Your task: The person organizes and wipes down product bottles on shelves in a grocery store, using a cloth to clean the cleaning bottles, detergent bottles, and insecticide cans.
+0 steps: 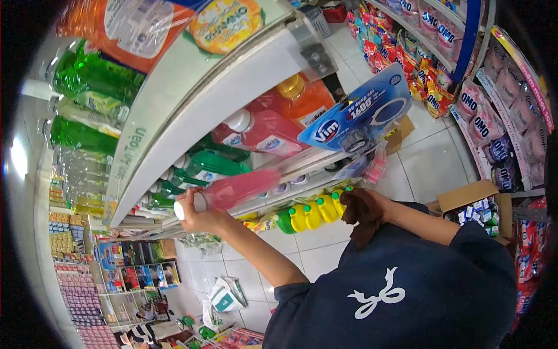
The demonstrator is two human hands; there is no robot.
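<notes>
My left hand (pixel 202 216) is closed around the neck of a pink bottle (pixel 241 191), just below its white cap (pixel 185 207). The bottle lies tilted across the front of the shelf, its far end blurred. In my right hand (pixel 379 205) is a crumpled brown cloth (pixel 361 218), held near the shelf's lower edge. Green bottles (pixel 218 166) and larger pink bottles (pixel 261 131) stand on the shelf beside the held bottle. Several yellow bottles (pixel 314 214) line up below, close to the cloth.
A blue Vim card (pixel 360 110) juts from the shelf end. Above, a white shelf edge (pixel 232 93) carries green bottles (pixel 84 136). An open cardboard box (pixel 465 198) sits on the tiled floor at right, near detergent racks (pixel 488 116). Bags (pixel 226 294) lie on the floor.
</notes>
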